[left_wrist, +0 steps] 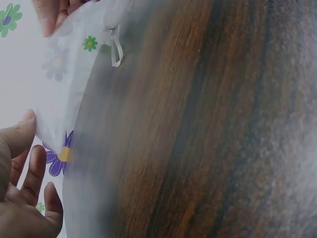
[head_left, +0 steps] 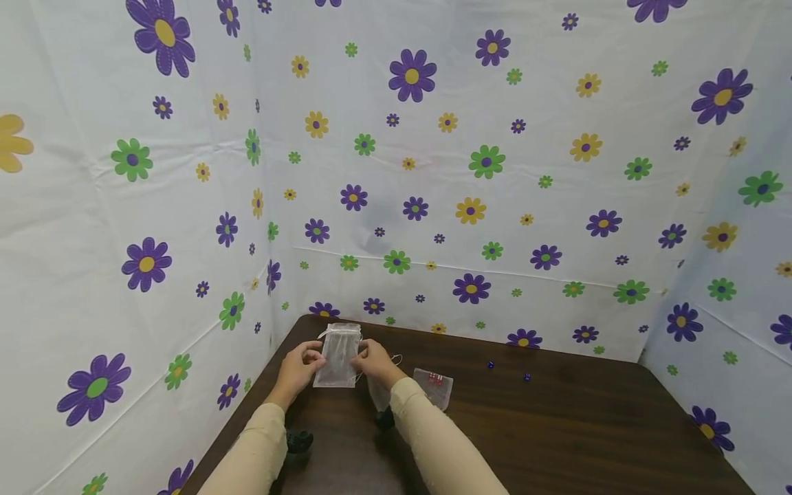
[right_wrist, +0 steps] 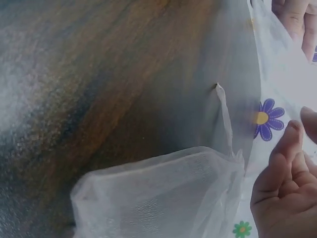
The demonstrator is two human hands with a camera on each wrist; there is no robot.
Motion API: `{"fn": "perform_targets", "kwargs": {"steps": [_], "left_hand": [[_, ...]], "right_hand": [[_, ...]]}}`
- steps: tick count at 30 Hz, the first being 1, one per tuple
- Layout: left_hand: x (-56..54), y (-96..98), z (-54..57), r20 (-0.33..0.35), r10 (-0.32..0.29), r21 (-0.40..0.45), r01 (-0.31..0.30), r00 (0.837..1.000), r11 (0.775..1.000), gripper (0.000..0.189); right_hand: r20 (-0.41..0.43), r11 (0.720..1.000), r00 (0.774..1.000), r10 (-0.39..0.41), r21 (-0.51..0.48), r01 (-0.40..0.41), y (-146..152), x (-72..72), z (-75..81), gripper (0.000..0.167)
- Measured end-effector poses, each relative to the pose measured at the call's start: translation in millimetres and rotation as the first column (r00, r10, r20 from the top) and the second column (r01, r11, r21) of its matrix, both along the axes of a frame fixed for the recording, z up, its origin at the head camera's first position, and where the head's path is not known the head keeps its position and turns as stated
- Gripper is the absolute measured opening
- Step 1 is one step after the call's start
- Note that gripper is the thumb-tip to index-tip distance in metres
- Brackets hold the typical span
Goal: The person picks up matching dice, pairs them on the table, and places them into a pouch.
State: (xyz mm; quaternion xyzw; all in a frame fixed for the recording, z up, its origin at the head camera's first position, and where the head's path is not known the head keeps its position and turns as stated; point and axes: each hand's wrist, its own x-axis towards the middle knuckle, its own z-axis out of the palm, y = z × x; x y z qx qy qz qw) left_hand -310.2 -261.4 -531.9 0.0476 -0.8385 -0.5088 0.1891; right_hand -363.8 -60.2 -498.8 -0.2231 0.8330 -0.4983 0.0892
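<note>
A white sheer drawstring pouch (head_left: 339, 357) is held up between both hands over the far left part of the table. My left hand (head_left: 298, 371) pinches its left edge; in the left wrist view the thumb (left_wrist: 22, 131) meets the pouch edge and the other fingers are spread. At the opposite edge, my right hand (head_left: 376, 362) grips the pouch between thumb and fingers. Nothing shows inside it. A second sheer pouch (right_wrist: 158, 193) lies under the right forearm, partly hidden in the head view. Right of that forearm, another sheer pouch (head_left: 441, 395) has red dice (head_left: 436, 378) on or in it.
Two small blue dice (head_left: 491, 364) (head_left: 526, 377) lie apart toward the back of the dark wooden table (head_left: 575, 426). Flower-printed white cloth (head_left: 433, 165) walls in the table at the back and sides. Dark wrist devices (head_left: 300, 442) sit below both forearms.
</note>
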Motion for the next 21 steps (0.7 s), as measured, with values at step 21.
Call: {"fn": "perform_targets", "kwargs": {"steps": [21], "left_hand": [[4.3, -8.3, -0.3, -0.033, 0.051, -0.213, -0.057, 0.998, 0.975, 0.017]], "right_hand": [[-0.247, 0.996, 0.969, 0.028, 0.094, -0.005, -0.5, -9.0, -8.3, 0.014]]}}
